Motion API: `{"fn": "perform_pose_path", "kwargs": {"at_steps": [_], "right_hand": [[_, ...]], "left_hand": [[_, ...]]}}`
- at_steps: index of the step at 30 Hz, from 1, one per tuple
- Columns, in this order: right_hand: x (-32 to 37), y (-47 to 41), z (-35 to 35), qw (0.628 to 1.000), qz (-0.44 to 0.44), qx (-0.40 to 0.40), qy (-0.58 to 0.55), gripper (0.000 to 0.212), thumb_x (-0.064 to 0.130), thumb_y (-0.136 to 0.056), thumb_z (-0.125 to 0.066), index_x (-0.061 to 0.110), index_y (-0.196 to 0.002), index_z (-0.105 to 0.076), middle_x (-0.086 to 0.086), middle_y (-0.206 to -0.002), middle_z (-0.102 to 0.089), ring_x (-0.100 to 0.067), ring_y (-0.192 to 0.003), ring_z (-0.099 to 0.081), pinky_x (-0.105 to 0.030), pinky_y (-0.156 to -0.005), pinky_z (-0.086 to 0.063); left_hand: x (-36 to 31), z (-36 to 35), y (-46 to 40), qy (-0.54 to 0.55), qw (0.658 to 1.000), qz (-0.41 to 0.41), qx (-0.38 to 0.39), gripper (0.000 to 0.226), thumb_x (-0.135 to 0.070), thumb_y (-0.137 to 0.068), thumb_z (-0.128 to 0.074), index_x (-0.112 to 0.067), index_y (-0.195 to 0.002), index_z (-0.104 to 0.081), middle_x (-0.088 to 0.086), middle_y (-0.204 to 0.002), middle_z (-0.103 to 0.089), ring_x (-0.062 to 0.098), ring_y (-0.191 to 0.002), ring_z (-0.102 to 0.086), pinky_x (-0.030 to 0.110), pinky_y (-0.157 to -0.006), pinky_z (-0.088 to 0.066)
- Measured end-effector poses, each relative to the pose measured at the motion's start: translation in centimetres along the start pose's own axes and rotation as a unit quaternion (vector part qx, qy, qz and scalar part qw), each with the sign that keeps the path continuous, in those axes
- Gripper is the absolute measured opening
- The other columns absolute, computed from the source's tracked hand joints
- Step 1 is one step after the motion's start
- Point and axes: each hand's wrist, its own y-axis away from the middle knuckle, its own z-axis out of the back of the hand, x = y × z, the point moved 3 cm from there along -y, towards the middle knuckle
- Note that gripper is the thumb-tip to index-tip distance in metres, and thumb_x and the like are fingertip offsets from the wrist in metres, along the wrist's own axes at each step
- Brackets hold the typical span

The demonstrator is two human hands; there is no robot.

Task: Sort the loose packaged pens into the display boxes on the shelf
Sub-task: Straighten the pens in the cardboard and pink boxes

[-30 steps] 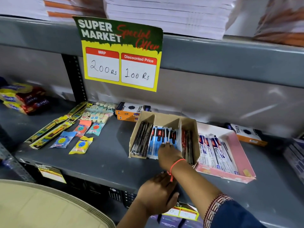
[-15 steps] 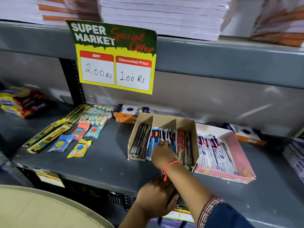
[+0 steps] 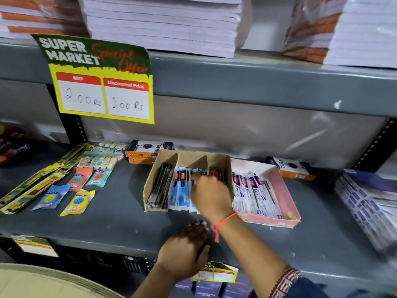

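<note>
Pressing into the middle compartment of the brown box, the right hand has its fingers curled down onto the blue pen packets; whether they pinch one or just push, cannot tell. Packets lie with long axes running front edge to back of the shelf, directly under and left of the fingers, so the right hand is clearly nearer. Left hand rests at the shelf's front edge, fingers closed, possibly around something dark, near the pink box but apart.
</note>
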Motion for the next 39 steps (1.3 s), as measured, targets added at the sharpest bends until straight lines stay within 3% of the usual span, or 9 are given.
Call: {"fn": "perform_pose_path", "kwargs": {"at_steps": [4, 10, 13, 16, 20, 22, 25, 30, 39], "right_hand": [[-6.4, -0.7, 2.4, 0.989, -0.090, -0.113, -0.024, 0.026, 0.002, -0.085, -0.043, -0.001, -0.099, -0.065, -0.022, -0.101, -0.069, -0.036, -0.094, -0.066, -0.033, -0.073, -0.051], [-14.7, -0.1, -0.1, 0.974, -0.209, 0.080, 0.049, 0.032, 0.008, -0.091, -0.040, 0.001, -0.115, -0.060, -0.019, -0.120, -0.062, -0.033, -0.112, -0.060, -0.038, -0.090, -0.049], [-16.1, 0.1, -0.7, 0.971, -0.228, 0.073, 0.026, 0.028, 0.003, -0.085, -0.044, 0.002, -0.106, -0.063, -0.017, -0.112, -0.066, -0.032, -0.105, -0.063, -0.036, -0.085, -0.053], [-16.4, -0.2, -0.7, 0.970, -0.230, 0.074, 0.019, 0.027, 0.007, -0.086, -0.047, 0.006, -0.109, -0.060, -0.014, -0.113, -0.065, -0.032, -0.106, -0.062, -0.037, -0.086, -0.052], [-16.4, -0.6, -0.8, 0.972, -0.222, 0.083, 0.012, 0.028, 0.007, -0.088, -0.049, 0.006, -0.115, -0.055, -0.014, -0.116, -0.065, -0.031, -0.109, -0.062, -0.039, -0.090, -0.054], [-16.4, -0.7, -0.8, 0.973, -0.214, 0.088, 0.020, 0.032, 0.004, -0.089, -0.045, 0.003, -0.120, -0.050, -0.017, -0.120, -0.063, -0.033, -0.111, -0.061, -0.040, -0.090, -0.053], [-15.9, -0.7, -0.7, 0.974, -0.198, 0.091, 0.057, 0.038, 0.002, -0.090, -0.039, 0.002, -0.129, -0.042, -0.018, -0.123, -0.061, -0.033, -0.113, -0.061, -0.038, -0.088, -0.052], [-15.5, -0.9, -1.0, 0.974, -0.187, 0.109, 0.071, 0.039, 0.014, -0.093, -0.047, 0.004, -0.130, -0.041, -0.015, -0.127, -0.058, -0.030, -0.117, -0.059, -0.036, -0.093, -0.050], [-15.8, -1.0, -0.6, 0.973, -0.207, 0.105, 0.013, 0.040, -0.003, -0.089, -0.036, 0.000, -0.128, -0.042, -0.019, -0.124, -0.060, -0.033, -0.115, -0.059, -0.038, -0.094, -0.051]], "left_hand": [[-0.5, -1.3, -0.2, 0.007, 0.998, 0.015, 0.067, 0.053, -0.044, -0.091, -0.034, -0.013, -0.100, -0.077, 0.001, -0.107, -0.071, 0.015, -0.094, -0.068, 0.024, -0.078, -0.052], [-4.8, -2.2, -3.2, 0.022, 0.991, -0.029, 0.131, 0.062, -0.049, -0.093, -0.025, -0.012, -0.110, -0.073, 0.002, -0.117, -0.067, 0.015, -0.104, -0.064, 0.024, -0.090, -0.047], [-5.4, -1.9, -4.9, 0.019, 0.990, -0.020, 0.140, 0.072, -0.050, -0.087, -0.020, -0.007, -0.131, -0.057, 0.008, -0.139, -0.050, 0.021, -0.124, -0.049, 0.030, -0.105, -0.034], [-5.1, -2.6, -4.9, 0.057, 0.988, -0.026, 0.140, 0.053, -0.045, -0.082, -0.038, -0.015, -0.105, -0.074, 0.001, -0.111, -0.070, 0.014, -0.098, -0.067, 0.025, -0.084, -0.050], [-5.0, -3.2, -4.6, 0.068, 0.991, -0.036, 0.111, 0.049, -0.045, -0.080, -0.041, -0.017, -0.101, -0.076, -0.003, -0.106, -0.071, 0.011, -0.093, -0.068, 0.022, -0.081, -0.051], [-5.2, -2.8, -4.8, 0.058, 0.991, -0.025, 0.115, 0.054, -0.045, -0.083, -0.037, -0.016, -0.111, -0.073, -0.002, -0.115, -0.068, 0.012, -0.102, -0.065, 0.022, -0.088, -0.047], [-4.9, -3.2, -4.9, 0.040, 0.992, -0.025, 0.115, 0.073, -0.052, -0.085, -0.017, -0.015, -0.142, -0.045, -0.001, -0.147, -0.039, 0.015, -0.134, -0.037, 0.022, -0.109, -0.022], [-4.6, -3.6, -4.5, 0.068, 0.992, -0.031, 0.101, 0.050, -0.044, -0.081, -0.044, -0.014, -0.108, -0.073, 0.002, -0.112, -0.069, 0.017, -0.098, -0.067, 0.027, -0.081, -0.052], [-4.6, -3.7, -4.5, 0.045, 0.997, -0.051, 0.043, 0.047, -0.046, -0.079, -0.045, -0.019, -0.103, -0.076, -0.003, -0.109, -0.070, 0.012, -0.096, -0.067, 0.022, -0.079, -0.051]]}}
